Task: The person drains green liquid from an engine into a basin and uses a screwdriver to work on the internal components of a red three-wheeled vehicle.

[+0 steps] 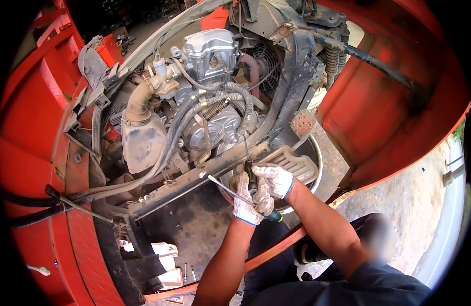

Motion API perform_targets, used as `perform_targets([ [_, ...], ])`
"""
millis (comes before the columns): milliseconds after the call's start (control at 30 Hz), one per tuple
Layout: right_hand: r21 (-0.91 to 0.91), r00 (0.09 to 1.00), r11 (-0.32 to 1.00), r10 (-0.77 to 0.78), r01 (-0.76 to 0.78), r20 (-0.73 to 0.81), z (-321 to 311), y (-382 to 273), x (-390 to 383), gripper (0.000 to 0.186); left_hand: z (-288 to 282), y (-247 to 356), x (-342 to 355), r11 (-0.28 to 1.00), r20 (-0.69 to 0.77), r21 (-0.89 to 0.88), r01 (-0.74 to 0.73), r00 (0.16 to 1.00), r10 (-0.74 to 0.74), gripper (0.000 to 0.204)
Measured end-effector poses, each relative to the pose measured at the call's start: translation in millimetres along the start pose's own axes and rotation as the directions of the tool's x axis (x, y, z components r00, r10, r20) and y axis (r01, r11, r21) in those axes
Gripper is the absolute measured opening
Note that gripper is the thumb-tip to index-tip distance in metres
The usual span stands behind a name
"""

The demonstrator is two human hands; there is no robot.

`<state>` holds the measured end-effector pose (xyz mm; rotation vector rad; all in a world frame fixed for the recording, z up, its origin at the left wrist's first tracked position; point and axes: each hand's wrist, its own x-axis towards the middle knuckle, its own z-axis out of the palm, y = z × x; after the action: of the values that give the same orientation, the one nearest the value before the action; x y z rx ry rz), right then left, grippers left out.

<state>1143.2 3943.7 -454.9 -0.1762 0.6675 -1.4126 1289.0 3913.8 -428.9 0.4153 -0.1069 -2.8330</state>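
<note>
My left hand [247, 205], in a white glove with a blue cuff, is closed around a screwdriver with a green and black handle [272, 216]. Its thin shaft [222, 185] slants up and left toward the dirty frame rail [194, 178]. My right hand [275, 179], gloved the same way, grips a second screwdriver by its black handle [251, 178]. That shaft [245, 148] points up at the silver engine case [220, 127]. Both hands touch each other just below the engine.
A silver cylinder head [210, 51], a carburettor [161, 81] and a grey plastic box [141, 140] fill the engine bay. Red body panels [378, 107] surround it. A grey ribbed footplate [296, 164] lies beside my right hand. A rag [92, 64] hangs upper left; a wrench [39, 270] lies lower left.
</note>
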Motion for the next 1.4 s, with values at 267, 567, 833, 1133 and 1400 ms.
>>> perform_targets([
  [267,-0.141,0.995,0.985,-0.104,0.104,0.008,-16,15,6,0.019,-14,9,1,0.421,-0.358,0.9,0.107,0.733,0.579,0.044],
  [567,-0.199,0.993,0.978,-0.076,0.057,-0.09,-5,12,7,0.014,32,-10,-20,-0.459,0.05,0.718,0.523,0.619,0.784,0.047],
  [833,-0.011,0.999,0.999,-0.044,0.044,-0.02,23,18,8,0.023,16,-4,-16,0.907,-0.535,0.368,-0.203,0.752,0.385,0.043],
  [1133,-0.081,0.994,0.992,-0.103,0.099,-0.039,23,6,4,0.015,43,-5,-23,-0.517,0.063,0.626,0.584,0.623,0.779,0.052],
  [1400,-0.308,0.98,0.95,-0.111,0.056,-0.166,22,16,21,0.028,12,0,-12,0.879,-0.531,0.443,-0.179,0.737,0.418,0.05],
])
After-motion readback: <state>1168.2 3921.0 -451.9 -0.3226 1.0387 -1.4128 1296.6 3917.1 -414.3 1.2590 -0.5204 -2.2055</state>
